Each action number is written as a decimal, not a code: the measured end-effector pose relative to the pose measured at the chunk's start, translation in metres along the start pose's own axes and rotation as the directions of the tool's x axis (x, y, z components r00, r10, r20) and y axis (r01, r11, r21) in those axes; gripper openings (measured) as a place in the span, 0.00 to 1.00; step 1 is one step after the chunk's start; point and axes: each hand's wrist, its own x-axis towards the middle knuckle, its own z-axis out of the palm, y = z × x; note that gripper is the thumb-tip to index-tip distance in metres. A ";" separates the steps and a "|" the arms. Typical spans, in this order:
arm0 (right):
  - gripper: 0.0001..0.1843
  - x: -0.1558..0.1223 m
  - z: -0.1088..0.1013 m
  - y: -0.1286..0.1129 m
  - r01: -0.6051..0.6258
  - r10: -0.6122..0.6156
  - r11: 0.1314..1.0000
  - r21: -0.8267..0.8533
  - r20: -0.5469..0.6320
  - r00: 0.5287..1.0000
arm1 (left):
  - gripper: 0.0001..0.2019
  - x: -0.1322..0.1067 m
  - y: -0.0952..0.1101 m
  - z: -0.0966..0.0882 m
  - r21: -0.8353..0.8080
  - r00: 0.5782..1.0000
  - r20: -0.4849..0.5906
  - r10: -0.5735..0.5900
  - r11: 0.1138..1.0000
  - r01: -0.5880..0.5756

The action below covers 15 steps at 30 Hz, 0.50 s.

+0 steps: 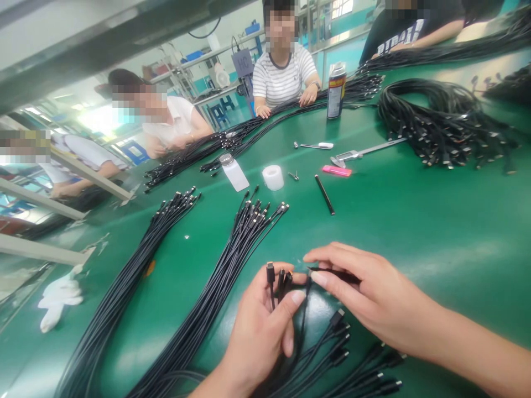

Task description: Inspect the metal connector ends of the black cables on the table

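Note:
My left hand (265, 326) is closed around several black cables, whose connector ends (270, 273) stick up between the thumb and fingers. Just to its right, my right hand (365, 296) pinches a slim black pointed tool (338, 273) that looks like tweezers. Its tip is beside a cable end near my left fingertips; whether they touch I cannot tell. Below my hands, more black cables with connector plugs (338, 320) fan out over the green table (456, 232). To the left of my left hand lies a long bundle of black cables (207, 293).
A second cable bundle (124, 293) and white gloves (61, 296) lie at left. Farther back are a white bottle (235, 174), a tape roll (272, 177), a black pen (324, 194), calipers (369, 150), a spray can (336, 91) and coiled cables (435, 116). Several people sit across the table.

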 end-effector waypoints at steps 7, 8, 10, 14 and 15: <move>0.14 0.002 0.002 0.009 0.019 -0.019 0.998 -0.056 0.010 1.000 | 0.14 0.003 -0.001 -0.002 -0.047 0.993 -0.069 0.096 0.994 -0.100; 0.15 0.002 0.003 0.010 0.021 -0.020 0.998 -0.062 0.016 1.000 | 0.14 0.003 -0.001 -0.002 -0.048 0.991 -0.084 0.100 0.993 -0.104; 0.16 0.001 0.004 0.010 -0.028 0.029 0.997 -0.070 0.009 1.000 | 0.14 0.003 -0.001 -0.002 -0.052 0.992 -0.102 0.077 0.995 -0.083; 0.09 -0.001 0.004 0.006 -0.128 0.130 0.989 -0.071 0.028 0.991 | 0.13 0.003 -0.001 -0.001 -0.086 0.992 -0.113 0.049 0.995 -0.059; 0.08 -0.001 0.004 0.005 -0.125 0.127 0.990 -0.071 0.035 0.991 | 0.13 0.003 -0.001 0.000 -0.094 0.991 -0.121 0.057 0.993 -0.069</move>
